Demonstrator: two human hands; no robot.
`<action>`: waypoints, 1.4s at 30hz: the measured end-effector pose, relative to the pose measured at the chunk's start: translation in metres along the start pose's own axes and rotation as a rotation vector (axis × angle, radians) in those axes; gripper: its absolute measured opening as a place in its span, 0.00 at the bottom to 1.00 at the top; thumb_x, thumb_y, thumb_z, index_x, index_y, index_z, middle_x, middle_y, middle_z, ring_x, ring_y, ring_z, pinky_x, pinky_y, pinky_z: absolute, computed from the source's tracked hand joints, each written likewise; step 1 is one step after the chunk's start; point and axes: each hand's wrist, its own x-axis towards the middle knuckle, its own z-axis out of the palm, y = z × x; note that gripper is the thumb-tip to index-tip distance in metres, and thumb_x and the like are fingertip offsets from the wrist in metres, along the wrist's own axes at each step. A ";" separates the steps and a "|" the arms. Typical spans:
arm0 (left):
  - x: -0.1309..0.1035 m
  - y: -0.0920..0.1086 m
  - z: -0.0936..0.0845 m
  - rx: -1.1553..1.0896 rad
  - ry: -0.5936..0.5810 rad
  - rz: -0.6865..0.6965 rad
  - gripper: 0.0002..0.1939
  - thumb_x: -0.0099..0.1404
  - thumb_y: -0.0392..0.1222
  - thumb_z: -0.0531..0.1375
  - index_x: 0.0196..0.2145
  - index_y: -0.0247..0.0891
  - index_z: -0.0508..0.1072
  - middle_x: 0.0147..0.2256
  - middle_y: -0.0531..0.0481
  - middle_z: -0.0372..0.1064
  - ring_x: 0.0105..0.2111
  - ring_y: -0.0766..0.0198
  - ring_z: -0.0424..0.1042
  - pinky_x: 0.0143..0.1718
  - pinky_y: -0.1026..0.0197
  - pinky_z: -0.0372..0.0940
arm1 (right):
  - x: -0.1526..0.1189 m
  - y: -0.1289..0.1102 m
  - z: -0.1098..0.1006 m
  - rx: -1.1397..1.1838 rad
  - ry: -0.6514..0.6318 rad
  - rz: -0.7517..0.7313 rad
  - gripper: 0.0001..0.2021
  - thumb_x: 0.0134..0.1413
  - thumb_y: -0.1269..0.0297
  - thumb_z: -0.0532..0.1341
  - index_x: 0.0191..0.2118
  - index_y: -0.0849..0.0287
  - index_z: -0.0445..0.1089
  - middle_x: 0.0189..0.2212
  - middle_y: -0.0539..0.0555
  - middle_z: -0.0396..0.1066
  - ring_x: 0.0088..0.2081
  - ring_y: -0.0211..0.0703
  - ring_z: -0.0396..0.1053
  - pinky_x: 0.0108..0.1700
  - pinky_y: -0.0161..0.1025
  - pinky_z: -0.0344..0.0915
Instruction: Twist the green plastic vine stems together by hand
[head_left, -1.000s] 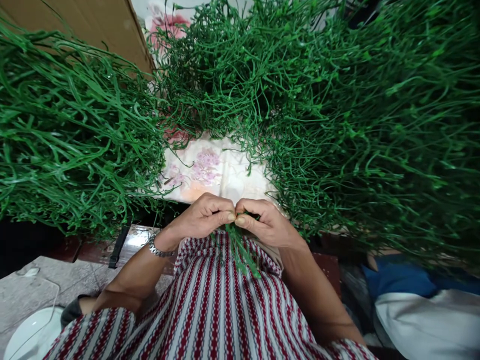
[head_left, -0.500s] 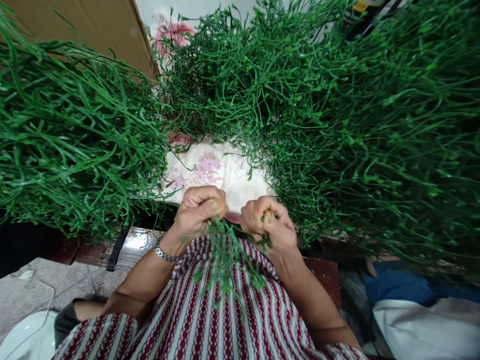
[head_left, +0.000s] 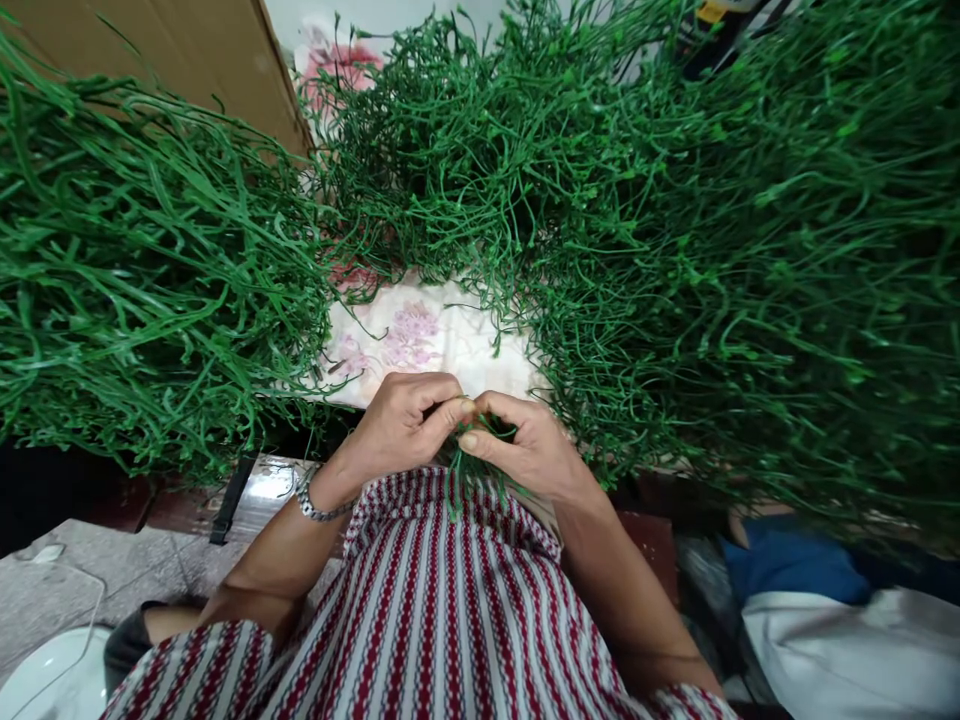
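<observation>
Just off the near edge of the table, my left hand (head_left: 409, 425) and my right hand (head_left: 532, 445) meet with thumbs and fingertips pinched. Between them is a small bunch of thin green stems (head_left: 466, 480), hanging down in front of the striped garment. Both hands grip its upper end, partly hidden by the fingers. On the left lies a big heap of green plastic-looking stems (head_left: 150, 290). Another heap of finer green stems with small bud-like tips (head_left: 637, 270) spreads across the back and right side.
A pale cloth with pink flower prints (head_left: 420, 330) covers the table between the heaps. A cardboard box (head_left: 187, 60) stands at the back left. At the lower right is a person's blue and white clothing (head_left: 810, 590). A white round object (head_left: 60, 670) sits at the lower left.
My hands have come together from apart, and the right has turned from a fist to a pinch on the bunch. The stems hang more gathered, less spread out.
</observation>
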 end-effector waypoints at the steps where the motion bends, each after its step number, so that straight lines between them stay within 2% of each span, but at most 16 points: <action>1: 0.000 0.000 -0.001 0.018 -0.008 0.014 0.14 0.62 0.35 0.55 0.18 0.34 0.61 0.17 0.58 0.53 0.19 0.74 0.53 0.23 0.68 0.49 | 0.000 0.001 0.000 -0.016 0.007 0.005 0.12 0.53 0.56 0.60 0.31 0.62 0.67 0.23 0.47 0.62 0.26 0.32 0.57 0.30 0.29 0.55; 3: 0.000 -0.001 -0.003 0.003 -0.014 0.007 0.15 0.61 0.35 0.55 0.18 0.34 0.61 0.17 0.58 0.53 0.19 0.74 0.53 0.22 0.68 0.49 | 0.000 0.001 -0.001 -0.031 0.025 -0.008 0.10 0.54 0.59 0.59 0.32 0.62 0.67 0.25 0.48 0.65 0.28 0.33 0.59 0.32 0.30 0.56; 5: 0.001 -0.001 -0.003 -0.102 -0.006 -0.059 0.14 0.61 0.37 0.56 0.19 0.34 0.62 0.17 0.57 0.55 0.19 0.74 0.54 0.22 0.68 0.51 | -0.001 0.000 -0.001 -0.014 0.055 -0.037 0.08 0.55 0.61 0.58 0.33 0.61 0.66 0.27 0.48 0.66 0.29 0.33 0.61 0.33 0.30 0.57; 8: -0.001 -0.004 0.000 -0.450 0.044 -0.214 0.09 0.59 0.44 0.59 0.30 0.34 0.70 0.24 0.54 0.64 0.23 0.71 0.63 0.24 0.69 0.58 | -0.001 0.002 0.001 0.030 0.120 -0.073 0.08 0.56 0.60 0.58 0.34 0.61 0.66 0.27 0.48 0.67 0.29 0.34 0.62 0.34 0.31 0.58; 10: -0.004 -0.006 0.002 -0.667 0.039 -0.292 0.18 0.55 0.47 0.62 0.41 0.36 0.69 0.31 0.50 0.67 0.26 0.69 0.66 0.25 0.68 0.61 | -0.001 0.004 0.003 0.038 0.156 -0.073 0.08 0.56 0.60 0.58 0.35 0.60 0.67 0.27 0.48 0.66 0.29 0.34 0.62 0.34 0.31 0.58; 12: -0.006 -0.008 0.004 -0.714 -0.012 -0.334 0.21 0.52 0.45 0.65 0.44 0.38 0.69 0.35 0.50 0.67 0.27 0.70 0.67 0.26 0.68 0.62 | -0.001 0.007 0.005 0.050 0.188 -0.068 0.08 0.55 0.60 0.58 0.36 0.60 0.67 0.28 0.49 0.66 0.30 0.35 0.63 0.34 0.31 0.58; 14: -0.007 -0.009 0.006 -0.628 -0.015 -0.323 0.17 0.53 0.42 0.65 0.40 0.38 0.71 0.35 0.50 0.68 0.27 0.70 0.68 0.27 0.68 0.63 | 0.000 0.009 0.007 0.084 0.208 -0.060 0.09 0.56 0.59 0.58 0.36 0.60 0.66 0.29 0.49 0.66 0.31 0.35 0.63 0.34 0.31 0.58; 17: -0.005 -0.009 0.009 -0.510 0.109 -0.192 0.08 0.56 0.41 0.63 0.34 0.36 0.74 0.30 0.50 0.69 0.30 0.67 0.69 0.31 0.65 0.64 | 0.002 0.009 0.009 0.145 0.205 -0.044 0.11 0.56 0.56 0.57 0.35 0.60 0.66 0.27 0.49 0.64 0.29 0.34 0.61 0.32 0.31 0.57; 20: -0.005 -0.007 0.013 -0.360 0.207 -0.087 0.04 0.57 0.37 0.61 0.31 0.36 0.75 0.28 0.50 0.69 0.30 0.66 0.69 0.31 0.65 0.64 | 0.003 0.009 0.010 0.183 0.194 -0.007 0.14 0.57 0.53 0.55 0.35 0.60 0.65 0.24 0.47 0.59 0.25 0.32 0.56 0.29 0.31 0.55; 22: -0.006 -0.004 0.015 -0.180 0.224 -0.053 0.04 0.58 0.33 0.59 0.31 0.35 0.74 0.27 0.49 0.68 0.30 0.67 0.68 0.30 0.65 0.63 | 0.004 0.010 0.010 0.201 0.186 0.020 0.16 0.54 0.51 0.57 0.36 0.60 0.65 0.24 0.47 0.58 0.25 0.32 0.55 0.28 0.31 0.54; 24: -0.007 0.000 0.015 -0.023 0.205 -0.020 0.06 0.58 0.30 0.57 0.32 0.34 0.73 0.28 0.49 0.68 0.29 0.68 0.67 0.30 0.65 0.63 | 0.005 0.011 0.010 0.184 0.181 0.045 0.16 0.49 0.51 0.61 0.35 0.60 0.65 0.24 0.46 0.59 0.26 0.32 0.55 0.28 0.30 0.53; 27: -0.008 0.004 0.014 0.066 0.134 0.037 0.07 0.59 0.29 0.55 0.32 0.34 0.72 0.28 0.49 0.68 0.29 0.67 0.67 0.30 0.65 0.63 | 0.006 0.012 0.008 0.113 0.146 0.064 0.16 0.44 0.54 0.66 0.30 0.61 0.63 0.23 0.44 0.56 0.25 0.31 0.52 0.26 0.29 0.51; 30: -0.007 0.006 0.009 0.037 0.054 0.074 0.07 0.59 0.28 0.55 0.31 0.35 0.71 0.27 0.50 0.68 0.29 0.67 0.68 0.31 0.65 0.63 | 0.005 0.011 0.003 0.056 0.063 0.023 0.15 0.48 0.56 0.63 0.26 0.61 0.61 0.21 0.44 0.52 0.24 0.30 0.50 0.25 0.29 0.49; 34: -0.006 0.007 0.006 -0.055 0.035 0.053 0.05 0.60 0.29 0.56 0.31 0.34 0.71 0.26 0.51 0.68 0.26 0.69 0.67 0.29 0.66 0.62 | 0.001 0.009 -0.002 -0.023 0.023 -0.062 0.13 0.57 0.58 0.56 0.26 0.62 0.63 0.20 0.46 0.55 0.24 0.31 0.53 0.27 0.29 0.52; 39: -0.011 0.011 0.011 0.122 0.164 0.036 0.05 0.61 0.30 0.54 0.32 0.35 0.70 0.27 0.50 0.67 0.28 0.67 0.66 0.30 0.65 0.61 | -0.002 0.006 0.003 -0.238 0.211 -0.198 0.08 0.59 0.62 0.54 0.34 0.61 0.65 0.25 0.50 0.64 0.28 0.35 0.61 0.32 0.32 0.57; 42: -0.011 0.012 0.007 0.200 0.026 -0.033 0.06 0.62 0.33 0.52 0.31 0.36 0.68 0.28 0.49 0.66 0.29 0.66 0.65 0.32 0.63 0.60 | -0.004 0.005 0.006 -0.362 0.247 -0.261 0.06 0.59 0.64 0.54 0.35 0.61 0.64 0.27 0.51 0.65 0.29 0.37 0.62 0.33 0.33 0.58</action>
